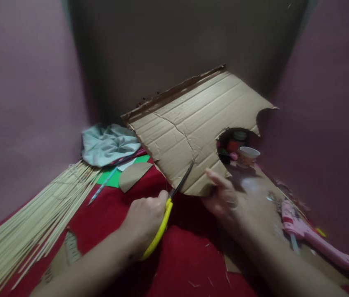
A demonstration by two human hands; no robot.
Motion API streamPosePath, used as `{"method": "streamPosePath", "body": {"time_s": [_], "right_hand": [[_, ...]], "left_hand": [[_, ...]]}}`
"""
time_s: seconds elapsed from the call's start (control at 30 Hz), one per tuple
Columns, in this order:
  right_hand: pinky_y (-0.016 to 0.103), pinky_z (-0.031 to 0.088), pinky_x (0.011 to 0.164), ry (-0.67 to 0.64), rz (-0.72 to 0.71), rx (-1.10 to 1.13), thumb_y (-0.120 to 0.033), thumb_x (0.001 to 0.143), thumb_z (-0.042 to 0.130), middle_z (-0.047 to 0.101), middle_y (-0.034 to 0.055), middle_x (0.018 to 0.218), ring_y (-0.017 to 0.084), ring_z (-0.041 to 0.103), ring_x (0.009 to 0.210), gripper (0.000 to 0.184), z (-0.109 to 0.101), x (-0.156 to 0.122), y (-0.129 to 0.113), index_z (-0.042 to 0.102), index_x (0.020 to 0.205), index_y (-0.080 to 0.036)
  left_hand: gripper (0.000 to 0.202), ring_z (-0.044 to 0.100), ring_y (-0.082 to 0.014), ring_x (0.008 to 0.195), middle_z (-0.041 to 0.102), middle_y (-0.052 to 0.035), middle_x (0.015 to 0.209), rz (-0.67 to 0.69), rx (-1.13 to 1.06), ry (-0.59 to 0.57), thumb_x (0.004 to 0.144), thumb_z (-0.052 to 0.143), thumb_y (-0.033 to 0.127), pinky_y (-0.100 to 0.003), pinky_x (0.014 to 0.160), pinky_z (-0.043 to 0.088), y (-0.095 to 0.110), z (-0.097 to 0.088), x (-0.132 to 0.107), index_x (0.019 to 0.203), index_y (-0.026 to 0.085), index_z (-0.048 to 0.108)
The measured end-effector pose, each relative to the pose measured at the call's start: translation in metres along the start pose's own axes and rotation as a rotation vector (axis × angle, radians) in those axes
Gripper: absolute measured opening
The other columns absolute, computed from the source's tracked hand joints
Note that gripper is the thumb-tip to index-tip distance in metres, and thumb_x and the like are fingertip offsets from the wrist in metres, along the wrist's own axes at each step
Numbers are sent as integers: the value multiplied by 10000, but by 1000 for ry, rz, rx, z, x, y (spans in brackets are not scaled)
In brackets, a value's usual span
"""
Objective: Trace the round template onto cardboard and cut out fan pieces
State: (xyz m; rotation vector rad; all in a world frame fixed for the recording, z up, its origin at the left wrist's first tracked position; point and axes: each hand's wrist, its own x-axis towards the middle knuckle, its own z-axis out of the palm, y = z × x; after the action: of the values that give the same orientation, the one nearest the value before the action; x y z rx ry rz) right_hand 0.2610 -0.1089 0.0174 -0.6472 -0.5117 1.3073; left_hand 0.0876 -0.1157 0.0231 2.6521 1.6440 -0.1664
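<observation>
My left hand [146, 218] is closed around the yellow handle of a pair of scissors [157, 239]. Their dark blades reach up over the lower edge of a brown cardboard sheet [189, 128]. That sheet is tilted up in front of me, with curved bites cut from its right side and a crooked crease or line across its face. My right hand [224, 196] grips the sheet's lower edge, thumb on the front and the other fingers partly hidden below or behind it.
Thin sticks [44, 202] lie at left beside a grey-blue cloth [109, 144], green paper [110, 178], a pencil [103, 185] and a cardboard cutout [134, 175]. At right are a pink glue gun [316, 239] and a paper cup [248, 156]. Scraps dot the red cloth [186, 255].
</observation>
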Motion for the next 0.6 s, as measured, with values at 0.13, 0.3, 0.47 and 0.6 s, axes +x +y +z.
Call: {"method": "streamPosePath", "body": {"time_s": [0.13, 0.3, 0.47, 0.6], "right_hand": [[305, 551, 732, 92, 91, 129, -64, 549, 683, 714, -16, 812, 173, 662, 788, 324, -1, 6, -10, 666, 835, -215], [326, 538, 785, 153, 135, 89, -43, 592, 666, 714, 14, 784, 174, 657, 758, 262, -2, 7, -5, 669, 826, -163], [315, 521, 816, 114, 122, 79, -42, 574, 667, 712, 15, 798, 175, 652, 819, 284, 0, 6, -6, 672, 830, -165], [335, 528, 794, 120, 147, 55, -61, 553, 675, 707, 17, 750, 195, 649, 822, 246, 1, 6, -8, 671, 770, -175]], "left_hand": [[208, 665, -324, 782, 680, -120, 814, 0, -20, -52, 830, 295, 133, -416, 622, 479, 3, -4, 0, 971, 158, 446], [120, 653, -271, 777, 662, -99, 834, 31, -154, -93, 833, 321, 165, -351, 619, 446, 1, -10, -4, 888, 179, 427], [91, 638, -244, 738, 649, -86, 810, 7, -230, -113, 815, 334, 187, -327, 598, 412, -1, -13, -5, 832, 192, 423], [75, 621, -224, 677, 640, -75, 775, 55, -263, -95, 785, 360, 197, -302, 550, 383, -4, -14, -6, 799, 198, 433]]}}
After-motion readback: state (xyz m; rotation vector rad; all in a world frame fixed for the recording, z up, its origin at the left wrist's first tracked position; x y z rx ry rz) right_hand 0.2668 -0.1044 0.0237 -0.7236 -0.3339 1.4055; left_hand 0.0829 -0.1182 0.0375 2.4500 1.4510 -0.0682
